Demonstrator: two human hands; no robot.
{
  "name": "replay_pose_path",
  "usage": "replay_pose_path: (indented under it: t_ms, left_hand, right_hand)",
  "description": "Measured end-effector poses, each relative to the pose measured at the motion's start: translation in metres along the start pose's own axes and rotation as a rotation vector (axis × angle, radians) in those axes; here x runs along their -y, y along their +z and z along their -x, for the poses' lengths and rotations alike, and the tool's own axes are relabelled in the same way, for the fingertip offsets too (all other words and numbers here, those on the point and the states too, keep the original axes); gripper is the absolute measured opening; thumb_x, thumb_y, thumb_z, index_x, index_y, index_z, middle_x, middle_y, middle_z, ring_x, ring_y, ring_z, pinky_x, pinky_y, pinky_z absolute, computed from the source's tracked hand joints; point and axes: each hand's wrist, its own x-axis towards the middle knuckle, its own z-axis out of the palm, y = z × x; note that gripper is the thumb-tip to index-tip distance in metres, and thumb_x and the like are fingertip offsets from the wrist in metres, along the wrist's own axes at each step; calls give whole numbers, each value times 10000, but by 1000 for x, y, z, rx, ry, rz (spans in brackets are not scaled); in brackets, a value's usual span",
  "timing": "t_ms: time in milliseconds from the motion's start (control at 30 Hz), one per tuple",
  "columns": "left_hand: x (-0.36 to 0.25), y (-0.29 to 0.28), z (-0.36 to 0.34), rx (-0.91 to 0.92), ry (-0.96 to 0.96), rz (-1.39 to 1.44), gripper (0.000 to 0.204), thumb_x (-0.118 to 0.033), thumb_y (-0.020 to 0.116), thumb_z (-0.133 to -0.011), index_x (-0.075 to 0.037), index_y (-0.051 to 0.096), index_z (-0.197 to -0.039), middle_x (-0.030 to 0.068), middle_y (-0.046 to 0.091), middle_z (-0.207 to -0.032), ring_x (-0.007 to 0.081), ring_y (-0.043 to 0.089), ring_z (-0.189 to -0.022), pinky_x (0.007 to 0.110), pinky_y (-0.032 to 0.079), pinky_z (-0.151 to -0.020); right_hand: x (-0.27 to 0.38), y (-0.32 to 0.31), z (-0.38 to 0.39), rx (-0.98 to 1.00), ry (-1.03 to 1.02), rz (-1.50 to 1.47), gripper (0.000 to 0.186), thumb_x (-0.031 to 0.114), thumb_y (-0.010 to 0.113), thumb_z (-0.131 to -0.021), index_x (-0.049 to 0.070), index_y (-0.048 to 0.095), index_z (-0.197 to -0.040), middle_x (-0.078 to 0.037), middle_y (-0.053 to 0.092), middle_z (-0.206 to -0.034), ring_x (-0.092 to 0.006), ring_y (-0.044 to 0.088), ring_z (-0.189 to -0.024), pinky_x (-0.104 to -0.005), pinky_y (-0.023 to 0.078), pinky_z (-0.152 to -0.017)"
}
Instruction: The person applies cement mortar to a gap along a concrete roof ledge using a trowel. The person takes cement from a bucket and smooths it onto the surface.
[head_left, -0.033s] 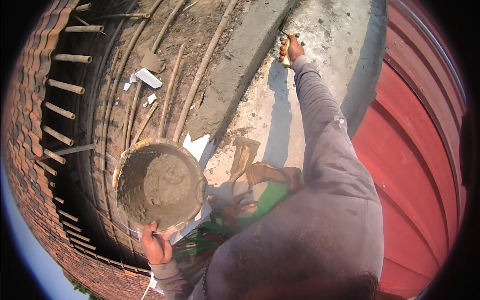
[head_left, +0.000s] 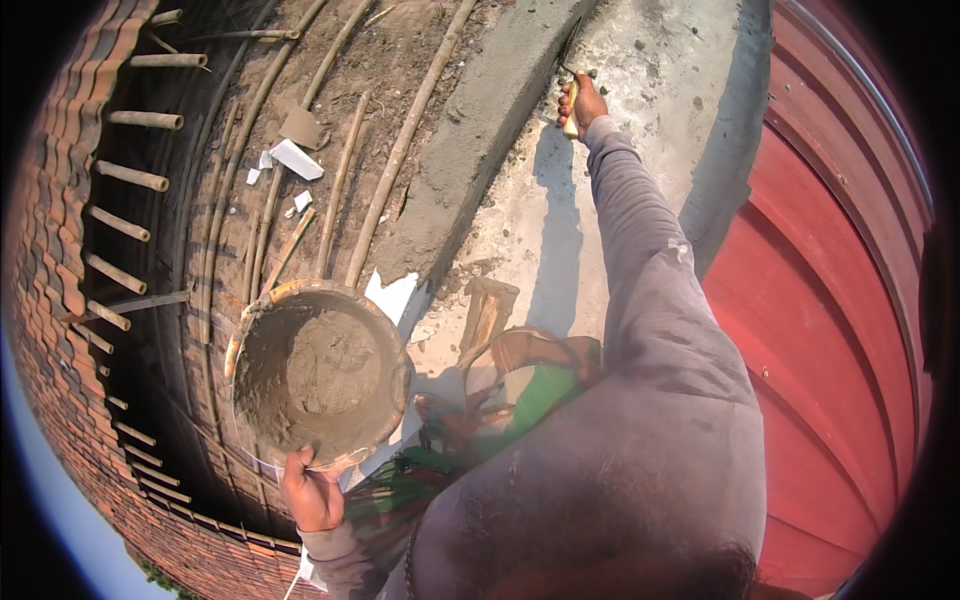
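Note:
At the lower left, my left hand grips the near rim of a round bucket, thumb over the edge. Wet grey mortar lies inside, heaped toward the middle. My right arm stretches far forward, and my right hand is closed around the yellowish handle of a trowel. Only a thin dark part of its metal shows past the fist; the blade is hard to make out. Just beyond and left of that hand runs a raised band of grey mortar, its side edge close to the trowel.
Pale concrete with crumbs lies under my right hand. Red metal roofing fills the right side. Bamboo poles and white scraps lie left of the mortar band. A tiled roof edge curves along the far left, beside a dark gap.

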Motion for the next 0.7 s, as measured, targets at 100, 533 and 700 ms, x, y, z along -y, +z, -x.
replay_pose_path:
  t_ms: [100,533,700]
  left_hand:
    - [-1,-2,5,2,1,-14,296,-80,575,-923,74,570,-1176,174,629,-1187,367,678,-1063,594,619,-869]
    - [1,5,6,-14,27,-21,322,-83,579,-923,85,548,-1195,176,623,-1181,368,675,-1060,588,620,-869]
    - [4,-3,5,16,8,-22,280,-91,582,-927,76,564,-1151,175,615,-1177,367,666,-1073,589,615,-871]
  right_hand:
    - [7,23,29,-49,-109,42,471,549,449,-1050,88,543,-1024,-14,498,-683,-146,479,-496,-353,455,-448]
    - [-51,3,-4,-127,127,127,488,529,402,-1074,68,522,-969,-29,483,-674,-166,475,-511,-360,484,-455]
    - [-130,18,103,-63,184,88,496,534,417,-1053,66,536,-944,-52,498,-657,-184,494,-500,-385,473,-441]
